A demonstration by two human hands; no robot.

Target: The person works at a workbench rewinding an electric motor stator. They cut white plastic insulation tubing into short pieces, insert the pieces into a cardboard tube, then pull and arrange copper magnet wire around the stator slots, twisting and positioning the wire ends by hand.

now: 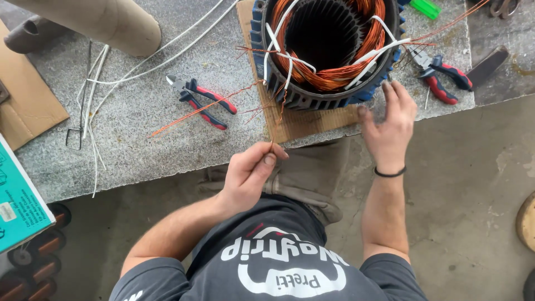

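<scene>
Left hand [249, 170] off the near edge of the table [139, 122], thumb and forefinger pinched shut on a thin copper wire [277, 120] that runs up from the fingertips to the motor stator [329, 47]. Right hand [390, 125] open, fingers spread and slightly curled, holding nothing, fingertips just beside the stator's lower right rim at the near edge; black band on that wrist

Stator sits near the far edge, right of middle, on a piece of cardboard [312, 120] that hangs slightly over the near edge. Blue finned housing, open bore facing up, copper windings around the bore with white sleeving strips [384, 50] poking out. More loose copper strands trail from the stator leftward across the table

Red-and-black pliers [203, 102] lie flat near the table's middle, left of the stator, touching one stray copper strand. Second pair of red-and-blue pliers [443, 75] lies by the right edge, just beside the stator. White cords [167, 53] run across the left half toward the far edge. Cardboard tube [106, 19] at the far left corner. Flat cardboard sheet [25, 106] at the left edge. Teal box [16, 200] below the near left corner, off the table
</scene>
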